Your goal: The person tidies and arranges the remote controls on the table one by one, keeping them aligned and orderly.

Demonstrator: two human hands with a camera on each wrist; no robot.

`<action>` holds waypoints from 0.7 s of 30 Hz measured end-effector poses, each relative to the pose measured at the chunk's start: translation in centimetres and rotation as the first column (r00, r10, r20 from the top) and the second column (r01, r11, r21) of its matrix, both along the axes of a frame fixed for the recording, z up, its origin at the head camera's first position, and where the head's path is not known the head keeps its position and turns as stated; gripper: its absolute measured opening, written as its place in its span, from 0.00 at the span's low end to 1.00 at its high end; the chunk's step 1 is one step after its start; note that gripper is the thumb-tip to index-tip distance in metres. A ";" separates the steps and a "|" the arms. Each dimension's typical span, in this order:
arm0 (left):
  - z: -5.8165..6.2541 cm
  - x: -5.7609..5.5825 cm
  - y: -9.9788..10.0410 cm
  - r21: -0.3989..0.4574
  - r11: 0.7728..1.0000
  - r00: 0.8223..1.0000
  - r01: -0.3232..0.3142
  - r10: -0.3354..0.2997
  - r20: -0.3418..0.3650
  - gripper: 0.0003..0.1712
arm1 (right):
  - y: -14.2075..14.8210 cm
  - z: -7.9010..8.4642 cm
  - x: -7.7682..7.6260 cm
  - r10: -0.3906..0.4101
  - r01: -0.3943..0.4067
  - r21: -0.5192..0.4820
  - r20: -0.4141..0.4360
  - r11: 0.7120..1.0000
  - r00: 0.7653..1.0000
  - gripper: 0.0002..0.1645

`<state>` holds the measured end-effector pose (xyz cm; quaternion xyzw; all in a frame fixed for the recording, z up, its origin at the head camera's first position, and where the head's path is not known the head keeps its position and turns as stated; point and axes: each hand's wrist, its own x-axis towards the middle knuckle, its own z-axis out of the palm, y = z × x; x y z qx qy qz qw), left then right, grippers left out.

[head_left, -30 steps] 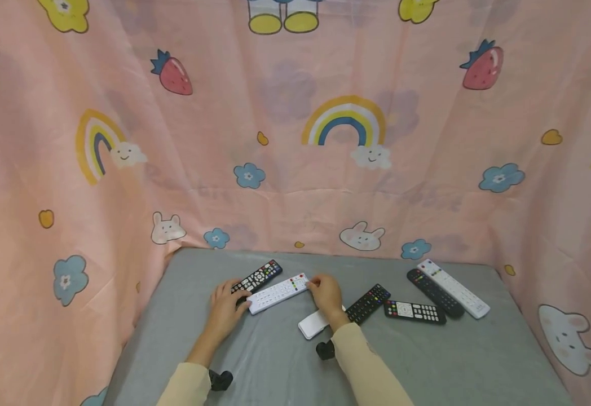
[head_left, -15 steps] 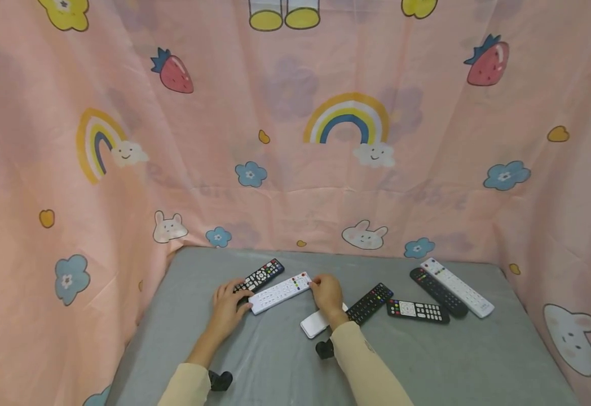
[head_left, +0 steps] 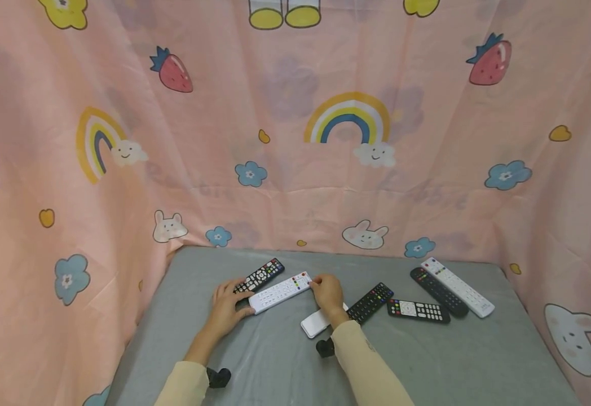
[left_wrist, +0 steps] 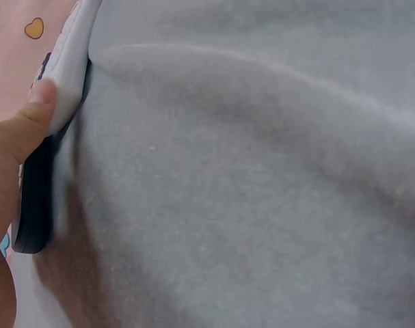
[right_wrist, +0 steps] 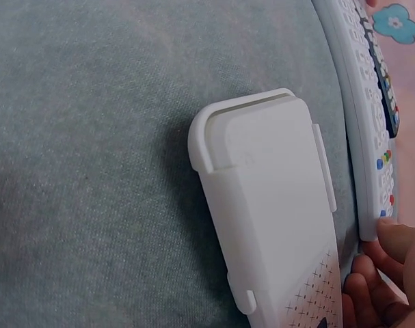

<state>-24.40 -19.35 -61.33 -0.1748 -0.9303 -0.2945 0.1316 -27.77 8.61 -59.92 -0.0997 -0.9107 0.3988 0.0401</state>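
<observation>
I have the loosely curved left hand (head_left: 226,306) and tighter-curled right hand (head_left: 328,293) pinching the white remote (head_left: 281,292) at opposite ends.

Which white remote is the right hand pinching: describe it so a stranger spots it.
On the grey cloth-covered table, look between the left hand and right hand. There is the slim white rectangular remote control, buttons showing. White casing distinguishes it from the neighbouring black remote; those buttons, from the nearby white plastic case.
</observation>
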 end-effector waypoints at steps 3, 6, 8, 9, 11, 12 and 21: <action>0.2 0.0 -0.1 0.002 1.000 1.000 0.006 -0.006 0.024 0.27 | 0.0 0.0 0.0 -0.003 0.003 0.000 0.002 1.000 1.000 0.08; 0.3 0.1 -0.1 0.001 1.000 0.999 0.006 -0.006 0.047 0.29 | -0.1 0.0 0.1 -0.008 0.008 -0.003 0.004 1.000 1.000 0.08; 0.3 0.1 -0.1 -0.002 1.000 0.999 0.005 -0.005 0.054 0.30 | -0.1 0.1 0.1 -0.010 0.010 -0.005 0.007 1.000 1.000 0.08; 0.4 0.1 -0.1 -0.004 1.000 0.998 0.004 -0.004 0.056 0.30 | -0.1 0.1 0.1 -0.011 0.011 -0.005 0.009 1.000 1.000 0.08; 0.3 0.2 -0.1 -0.006 1.000 0.998 -0.001 0.001 0.062 0.31 | -0.1 0.1 0.1 -0.013 0.013 -0.008 0.012 1.000 1.000 0.08; 0.3 0.2 -0.1 -0.007 1.000 0.998 -0.003 0.004 0.061 0.31 | -0.1 0.2 0.1 -0.014 0.014 -0.010 0.013 1.000 1.000 0.08; 0.0 0.3 0.2 0.012 1.000 0.999 -0.015 0.014 0.036 0.29 | -0.1 0.3 0.2 -0.014 0.015 -0.037 0.025 0.999 1.000 0.08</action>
